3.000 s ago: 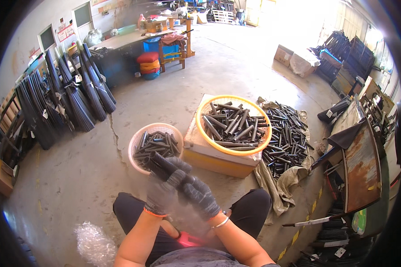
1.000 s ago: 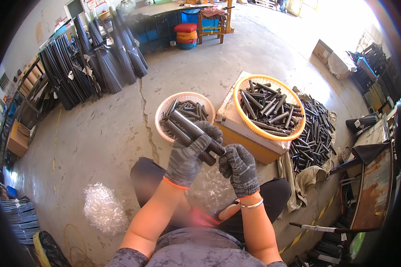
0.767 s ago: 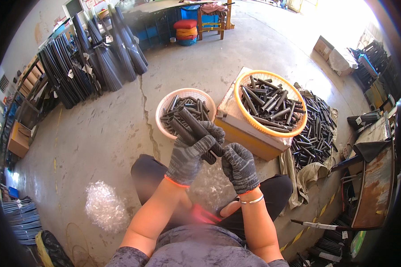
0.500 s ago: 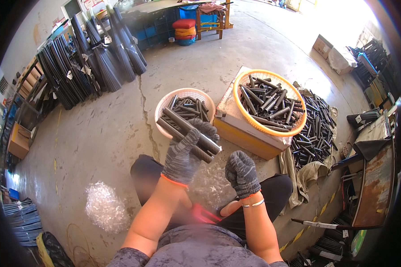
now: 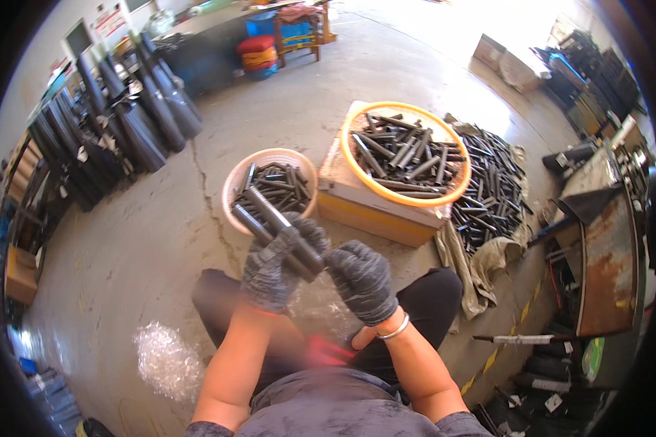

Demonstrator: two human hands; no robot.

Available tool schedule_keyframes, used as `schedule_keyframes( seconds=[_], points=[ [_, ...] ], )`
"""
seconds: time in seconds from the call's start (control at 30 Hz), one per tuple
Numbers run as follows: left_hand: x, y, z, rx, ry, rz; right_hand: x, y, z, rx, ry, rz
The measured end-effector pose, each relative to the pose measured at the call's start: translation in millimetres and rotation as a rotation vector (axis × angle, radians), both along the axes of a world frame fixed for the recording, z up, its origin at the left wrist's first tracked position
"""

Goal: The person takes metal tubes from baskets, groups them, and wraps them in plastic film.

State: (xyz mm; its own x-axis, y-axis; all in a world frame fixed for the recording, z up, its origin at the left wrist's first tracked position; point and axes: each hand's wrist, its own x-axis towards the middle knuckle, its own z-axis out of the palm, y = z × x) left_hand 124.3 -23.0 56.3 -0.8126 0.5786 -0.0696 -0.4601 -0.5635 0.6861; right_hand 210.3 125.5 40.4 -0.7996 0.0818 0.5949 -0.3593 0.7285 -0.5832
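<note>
In a grey knit glove, my left hand (image 5: 273,266) is wrapped round several black tubes (image 5: 275,222), which slant up and away to the left. My right hand (image 5: 361,280), gloved alike, is curled closed at the near ends of those tubes; whatever its fingers pinch is hidden. Just beyond the held tubes stands a pale pink basket (image 5: 233,175) with more black tubes in it. To its right, an orange-rimmed basket (image 5: 465,191) full of such tubes rests on a cardboard box (image 5: 375,213).
A heap of black tubes (image 5: 492,182) lies on a beige cloth (image 5: 481,273) at the right. Clear plastic scraps (image 5: 169,362) sit on the floor at left. Bundled long black tubes (image 5: 135,120) lean far left. A rusty-topped table (image 5: 608,266) stands at right.
My right hand has come across to the tubes' near ends. The view has swung a little, so the surroundings appear shifted left.
</note>
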Motion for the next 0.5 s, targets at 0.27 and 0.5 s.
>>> schedule_keyframes(
  seconds=[0.27, 0.5],
  points=[
    [-11, -10, -5, -0.026, 0.059, 0.26, 26, 57, -49, -0.078, -0.416, 0.03],
    [-6, -15, -45, -0.02, -0.047, 0.057, 2, 233, -117, 0.211, -1.0, -0.673]
  ],
)
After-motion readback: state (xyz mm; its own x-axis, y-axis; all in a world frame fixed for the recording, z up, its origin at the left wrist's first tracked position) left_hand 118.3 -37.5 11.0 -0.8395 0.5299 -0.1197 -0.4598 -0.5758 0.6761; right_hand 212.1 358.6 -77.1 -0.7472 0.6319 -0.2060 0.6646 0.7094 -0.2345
